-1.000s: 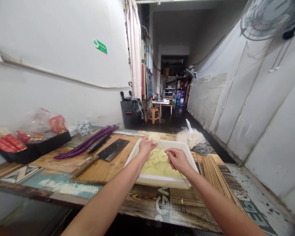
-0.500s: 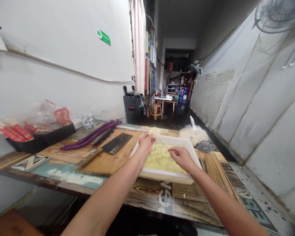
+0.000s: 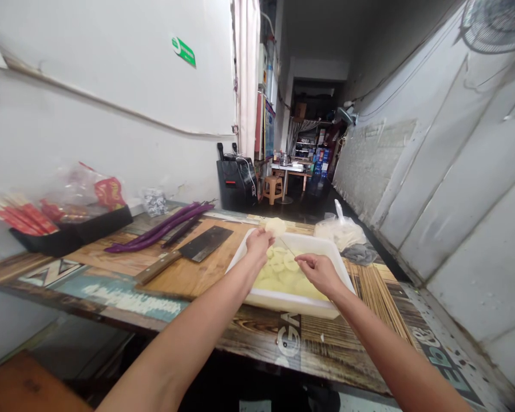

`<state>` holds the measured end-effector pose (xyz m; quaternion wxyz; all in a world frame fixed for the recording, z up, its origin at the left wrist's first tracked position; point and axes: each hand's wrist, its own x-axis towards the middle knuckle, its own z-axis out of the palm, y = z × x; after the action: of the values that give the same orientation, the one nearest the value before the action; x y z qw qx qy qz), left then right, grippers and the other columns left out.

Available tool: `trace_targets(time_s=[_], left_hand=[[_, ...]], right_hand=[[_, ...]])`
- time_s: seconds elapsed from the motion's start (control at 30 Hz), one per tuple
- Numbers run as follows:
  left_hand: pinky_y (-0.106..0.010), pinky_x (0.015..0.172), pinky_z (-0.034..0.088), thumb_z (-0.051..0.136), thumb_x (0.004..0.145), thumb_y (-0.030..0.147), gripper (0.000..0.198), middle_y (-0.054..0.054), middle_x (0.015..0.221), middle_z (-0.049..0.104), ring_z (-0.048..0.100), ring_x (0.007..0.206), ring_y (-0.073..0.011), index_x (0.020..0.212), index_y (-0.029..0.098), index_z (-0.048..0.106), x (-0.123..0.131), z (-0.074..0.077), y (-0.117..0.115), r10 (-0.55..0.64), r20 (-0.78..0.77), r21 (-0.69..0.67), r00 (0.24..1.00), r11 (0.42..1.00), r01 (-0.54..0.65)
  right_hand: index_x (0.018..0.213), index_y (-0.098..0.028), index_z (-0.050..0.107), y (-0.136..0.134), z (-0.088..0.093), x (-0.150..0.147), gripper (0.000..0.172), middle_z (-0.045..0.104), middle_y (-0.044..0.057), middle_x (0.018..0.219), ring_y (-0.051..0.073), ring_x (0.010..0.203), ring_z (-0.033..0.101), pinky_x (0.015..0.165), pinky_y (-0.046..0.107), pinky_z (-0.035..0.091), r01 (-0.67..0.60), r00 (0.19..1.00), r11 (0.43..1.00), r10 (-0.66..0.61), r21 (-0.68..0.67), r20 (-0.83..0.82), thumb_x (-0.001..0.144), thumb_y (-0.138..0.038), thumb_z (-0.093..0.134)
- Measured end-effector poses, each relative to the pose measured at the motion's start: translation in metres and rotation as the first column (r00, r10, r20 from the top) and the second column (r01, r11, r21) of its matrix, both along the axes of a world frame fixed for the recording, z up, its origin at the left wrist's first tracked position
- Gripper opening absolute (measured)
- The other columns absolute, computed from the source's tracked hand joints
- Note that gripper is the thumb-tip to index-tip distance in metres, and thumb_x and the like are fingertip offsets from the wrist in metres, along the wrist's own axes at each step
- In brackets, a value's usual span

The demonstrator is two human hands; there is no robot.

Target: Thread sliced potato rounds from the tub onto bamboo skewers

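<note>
Risk first: right hand [image 3: 320, 271] pinches a thin bamboo skewer [image 3: 288, 249], tip aimed at the pale slice [image 3: 276, 226] that the left hand [image 3: 257, 242] grips between thumb and fingertips. Left fingers sit right behind the slice, so a push off line could run the point into a fingertip. Slice looks thin and wet; a skewed entry could split it or let it slip back down. Slice is held just above the far left rim of the white tray [image 3: 289, 301], which holds more slices in yellowish liquid.

Pose: both forearms reach forward over the table edge, wrists close together above the tray, left hand closed on the slice, right hand closed on the skewer and a little nearer the body.

Outward: loose skewers [image 3: 375, 294] lie right of the tray; cleaver [image 3: 184, 256] on the cutting board [image 3: 189, 274] to the left, long purple eggplants [image 3: 158, 232] beyond it, plastic bag [image 3: 340, 232] behind the tray.
</note>
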<state>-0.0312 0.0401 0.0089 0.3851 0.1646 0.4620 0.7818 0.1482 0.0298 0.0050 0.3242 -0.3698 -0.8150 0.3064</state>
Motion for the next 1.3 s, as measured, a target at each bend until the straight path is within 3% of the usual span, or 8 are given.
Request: trace_targets(time_s=[0.27,0.57,1.3], left_hand=[[-0.023,0.062,0.047,0.063,0.063,0.006,0.013,-0.002,0.072,0.060,0.054,0.056,-0.0062,0.069,0.014,0.054,0.0018,-0.0017,0.0010,0.002,-0.026,0.022,1.000,1.000,-0.001],[-0.023,0.063,0.049,0.061,0.064,0.003,0.015,-0.001,0.070,0.059,0.055,0.060,-0.0071,0.069,0.014,0.052,0.0036,-0.0012,0.0012,0.034,-0.060,-0.006,0.998,0.999,-0.034],[-0.021,0.059,0.047,0.063,0.064,0.006,0.013,-0.002,0.072,0.061,0.056,0.059,-0.0075,0.071,0.014,0.056,0.0059,-0.0008,-0.0020,0.012,-0.151,0.026,0.989,1.000,-0.008]], right_hand=[[0.088,-0.013,0.069,0.0020,-0.0017,0.0010,0.035,0.056,0.001,0.054,0.011,0.046,0.041,0.043,0.022,0.027,-0.001,0.999,0.999,0.000,0.041,0.033,0.075,-0.032,0.043],[0.087,-0.012,0.069,-0.0005,0.0008,0.0006,0.035,0.065,0.005,0.068,0.013,0.052,0.049,0.046,0.023,0.033,0.001,1.000,1.000,-0.001,-0.001,-0.009,0.075,-0.033,0.044],[0.087,-0.014,0.069,-0.0001,0.0006,0.0001,0.033,0.068,0.005,0.073,0.016,0.059,0.056,0.050,0.024,0.038,-0.002,1.000,1.000,0.002,0.004,-0.009,0.076,-0.030,0.043]])
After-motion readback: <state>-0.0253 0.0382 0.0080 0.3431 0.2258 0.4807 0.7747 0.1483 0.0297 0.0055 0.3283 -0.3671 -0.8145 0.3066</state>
